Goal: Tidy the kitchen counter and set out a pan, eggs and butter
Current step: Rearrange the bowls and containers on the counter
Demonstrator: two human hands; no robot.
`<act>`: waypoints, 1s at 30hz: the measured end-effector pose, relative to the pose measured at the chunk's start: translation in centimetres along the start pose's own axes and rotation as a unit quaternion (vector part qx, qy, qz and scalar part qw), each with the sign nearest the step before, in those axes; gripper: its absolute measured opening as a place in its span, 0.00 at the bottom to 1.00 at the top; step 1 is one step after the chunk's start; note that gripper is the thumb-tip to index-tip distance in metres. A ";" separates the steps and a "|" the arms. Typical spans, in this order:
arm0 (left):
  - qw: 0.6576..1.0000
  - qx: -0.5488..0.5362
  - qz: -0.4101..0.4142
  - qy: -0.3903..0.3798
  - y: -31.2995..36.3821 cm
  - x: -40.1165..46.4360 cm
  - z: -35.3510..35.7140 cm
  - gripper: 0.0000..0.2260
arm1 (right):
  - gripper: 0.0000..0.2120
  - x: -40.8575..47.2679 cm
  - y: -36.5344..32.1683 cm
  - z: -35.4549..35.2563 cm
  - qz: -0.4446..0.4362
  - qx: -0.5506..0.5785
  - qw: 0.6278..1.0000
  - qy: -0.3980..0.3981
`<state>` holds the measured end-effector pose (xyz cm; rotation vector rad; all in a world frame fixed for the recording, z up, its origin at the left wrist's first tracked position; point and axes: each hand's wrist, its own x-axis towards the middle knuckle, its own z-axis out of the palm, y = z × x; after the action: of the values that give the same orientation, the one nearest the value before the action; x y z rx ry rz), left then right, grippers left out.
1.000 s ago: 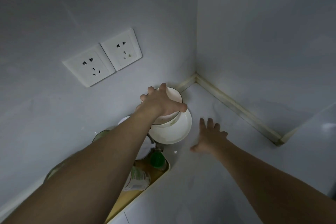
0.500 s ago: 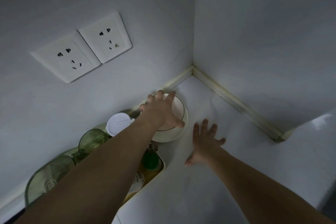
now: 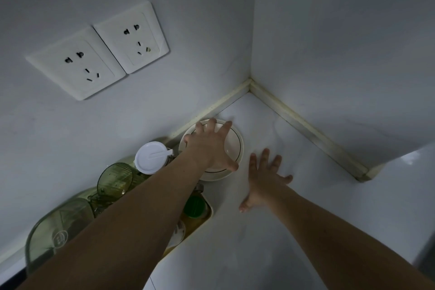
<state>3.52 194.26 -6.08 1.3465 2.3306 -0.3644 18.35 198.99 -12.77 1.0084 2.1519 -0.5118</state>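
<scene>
Head view
Setting: a dim corner where two pale walls meet over a white counter [image 3: 270, 231]; a cream sealing strip [image 3: 303, 125] runs along the foot of both walls.
Wall fittings: two white sockets [image 3: 98, 52] sit side by side on the left wall, well above the counter.
Bowl and plate: a cream bowl [image 3: 231, 148] with a thin dark line near its rim sits on a cream plate [image 3: 216, 175], far along the counter, close to the left wall's strip and short of the corner.
Left hand: the left hand [image 3: 209, 146] reaches over the bowl from above, fingers spread and curled round its rim, thumb at the near edge, holding it.
Right hand: the right hand [image 3: 263, 181] lies just right of the plate, palm down, fingers straight and spread wide, holding nothing; whether the palm presses on the counter cannot be told.
Left clutter: a round white lid [image 3: 150, 156] lies just left of the plate, with green-tinted glass containers [image 3: 58, 231] nearer along the left wall.
Tray: a yellowish tray [image 3: 207, 216] under the left forearm holds a green-capped bottle [image 3: 194, 205].
Pan, eggs, butter: not in this view.
</scene>
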 end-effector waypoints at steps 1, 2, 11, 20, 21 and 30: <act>1.000 -0.004 -0.001 0.000 -0.1 0.0 0.1 0.54 | 0.71 0.0 -0.1 0.0 0.001 -0.001 1.000 -0.001; 1.000 -0.005 -0.001 0.001 -0.1 0.0 0.1 0.54 | 0.71 -0.1 -0.1 -0.1 0.003 -0.001 1.000 -0.002; 1.000 0.015 -0.007 -0.012 0.2 -0.2 0.0 0.55 | 0.71 -0.1 0.0 -0.1 -0.002 0.002 1.000 0.003; 1.000 0.015 -0.002 -0.012 0.1 -0.1 0.1 0.55 | 0.71 0.0 -0.1 -0.1 -0.001 0.006 1.000 0.004; 1.000 0.015 -0.002 -0.011 0.1 0.0 0.1 0.55 | 0.71 -0.1 -0.1 -0.1 0.001 0.005 1.000 0.005; 0.999 0.036 0.010 -0.010 0.1 -0.8 -0.4 0.57 | 0.67 -0.2 0.2 0.0 0.003 0.025 0.999 0.024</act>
<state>3.85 193.92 -5.32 1.3932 2.3049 -0.4584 18.61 198.97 -12.64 1.0650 2.1867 -0.5458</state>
